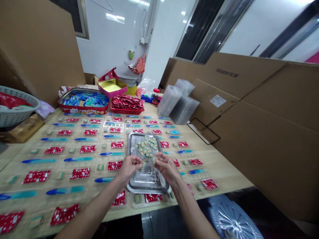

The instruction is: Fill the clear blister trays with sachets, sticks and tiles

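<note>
Table [225, 171], small pieces [154, 160] in left fingers [136, 159] and right fingers [161, 155]

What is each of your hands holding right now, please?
Left hand: closed, pinching a small tan-and-green piece over the metal tray.
Right hand: closed, pinching another small piece.

Blue stool [234, 217] near brown cardboard [271, 129]
</note>
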A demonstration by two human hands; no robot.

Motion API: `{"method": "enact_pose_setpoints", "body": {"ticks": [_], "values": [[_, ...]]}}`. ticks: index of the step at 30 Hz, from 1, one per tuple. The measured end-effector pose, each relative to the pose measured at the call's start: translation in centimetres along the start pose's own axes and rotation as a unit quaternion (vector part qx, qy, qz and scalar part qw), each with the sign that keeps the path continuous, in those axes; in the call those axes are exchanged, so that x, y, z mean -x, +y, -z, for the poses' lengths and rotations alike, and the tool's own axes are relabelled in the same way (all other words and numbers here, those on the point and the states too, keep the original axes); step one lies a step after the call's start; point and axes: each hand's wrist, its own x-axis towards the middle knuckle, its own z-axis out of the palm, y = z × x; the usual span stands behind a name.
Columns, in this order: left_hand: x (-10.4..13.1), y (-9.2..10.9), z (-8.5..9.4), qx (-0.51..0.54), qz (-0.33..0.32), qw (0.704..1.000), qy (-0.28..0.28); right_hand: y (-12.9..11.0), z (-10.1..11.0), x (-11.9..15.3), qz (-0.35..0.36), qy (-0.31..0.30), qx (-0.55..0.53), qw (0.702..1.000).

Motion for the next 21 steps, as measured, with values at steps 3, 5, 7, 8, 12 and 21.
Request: {"method": "enact_pose_setpoints", "body": {"ticks": [3, 5, 7, 8, 12, 21], "values": [[-0.2, -0.6, -0.3, -0.031, -0.032, 0.999, 0.012, 0.5, -1.0, 0.6, -0.018, 0.005, 0.042, 0.999], [-0.3, -0.8, -0.5, -0.042, -0.047, 0.998, 0.007, 1.1, -1.5, 0.7, -0.012, 0.007, 0.083, 0.996], [-0.3, -0.8, -0.5, -0.049, -0.055, 0.997, -0.007, 1.4, -1.8, 0.6, -0.009, -0.002, 0.108, 0.994], [-0.3, -0.8, -0.4, -0.050, -0.055, 0.997, -0.016, 1.5, -1.9, 0.5, -0.008, -0.011, 0.115, 0.993], [-0.3, -0.7, -0.2, -0.049, -0.043, 0.998, -0.027, 1.4, -1.7, 0.3, -0.003, -0.053, 0.120, 0.991], [-0.6, -0.9, 0.0, -0.121, -0.018, 0.992, 0.029, 0.3, -0.7, 0.4, 0.002, -0.085, 0.182, 0.980]]}}
